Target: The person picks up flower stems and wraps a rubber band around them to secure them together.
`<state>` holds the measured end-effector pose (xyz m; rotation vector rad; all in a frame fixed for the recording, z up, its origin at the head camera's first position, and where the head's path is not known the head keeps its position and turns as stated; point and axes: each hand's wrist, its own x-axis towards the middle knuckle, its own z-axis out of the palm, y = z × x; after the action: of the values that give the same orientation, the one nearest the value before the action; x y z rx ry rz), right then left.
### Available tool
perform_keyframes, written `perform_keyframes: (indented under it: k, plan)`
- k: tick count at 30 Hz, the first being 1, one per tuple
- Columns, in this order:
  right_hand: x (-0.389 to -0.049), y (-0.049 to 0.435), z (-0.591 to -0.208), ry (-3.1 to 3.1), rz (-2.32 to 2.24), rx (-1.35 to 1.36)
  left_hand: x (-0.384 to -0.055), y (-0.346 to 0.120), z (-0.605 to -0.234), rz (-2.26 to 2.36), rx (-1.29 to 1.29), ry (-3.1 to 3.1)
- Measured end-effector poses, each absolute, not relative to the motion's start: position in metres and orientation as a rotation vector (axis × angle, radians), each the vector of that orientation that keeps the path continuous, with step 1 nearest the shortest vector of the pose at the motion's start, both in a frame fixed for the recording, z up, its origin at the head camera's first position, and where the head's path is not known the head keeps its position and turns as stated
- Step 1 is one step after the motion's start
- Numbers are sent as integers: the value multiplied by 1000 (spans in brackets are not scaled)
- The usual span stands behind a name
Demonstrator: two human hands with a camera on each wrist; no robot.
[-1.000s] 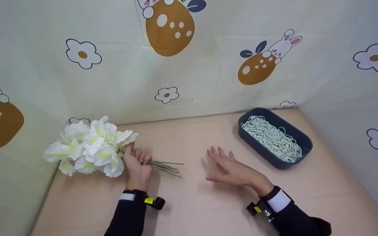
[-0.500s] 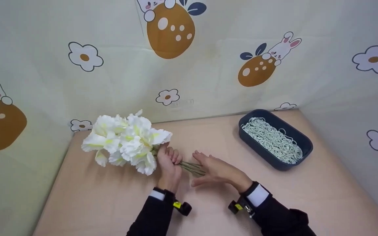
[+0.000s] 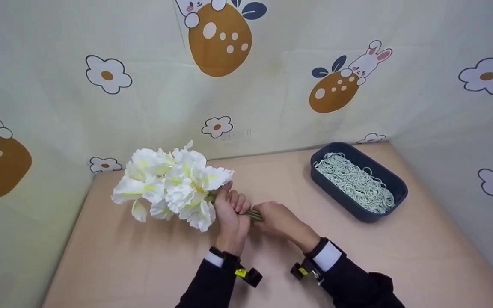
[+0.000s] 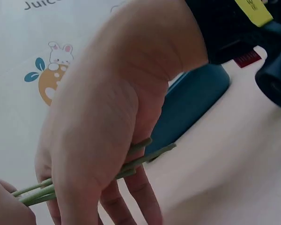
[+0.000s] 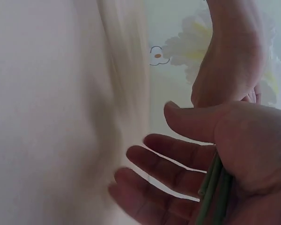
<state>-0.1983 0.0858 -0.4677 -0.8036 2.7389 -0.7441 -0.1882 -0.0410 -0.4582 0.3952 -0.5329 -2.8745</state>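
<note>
A bunch of white flowers (image 3: 173,184) with yellow streaks lies across the left middle of the head view, blossoms pointing left. My left hand (image 3: 231,216) grips its green stems just below the blossoms. Close beside it, my right hand (image 3: 280,220) holds the lower part of the stems (image 3: 255,214). In the right wrist view the stem ends (image 5: 210,192) run between the palm and loosely bent fingers (image 5: 171,164). The left wrist view shows the right hand from its thumb side, with stem tips (image 4: 154,153) sticking out past the palm.
A dark blue tub (image 3: 340,205) filled with pale green rubber-band-like loops (image 3: 357,184) stands at the back right of the table (image 3: 152,265). Cloth walls (image 3: 272,94) printed with rabbits and flowers rise around the table.
My left hand has carried the flowers rightward. My right hand has come left to the stems, and its spread fingers have closed in around them. The tub stays where it was.
</note>
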Motion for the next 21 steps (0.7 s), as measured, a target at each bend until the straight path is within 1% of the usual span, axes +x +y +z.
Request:
perform_keyframes:
  k: [4,11,21]
  plan:
    - [-193,86,-466,2744,-748,-805,-187,-42,-457,-2902,393,-503]
    - [-184,85,-465,2649,-842,-786,-186,-47,-457,-2864,445,-660]
    - [-173,83,-477,3022,-402,-1004,-187,-56,-471,-2975,372,-530]
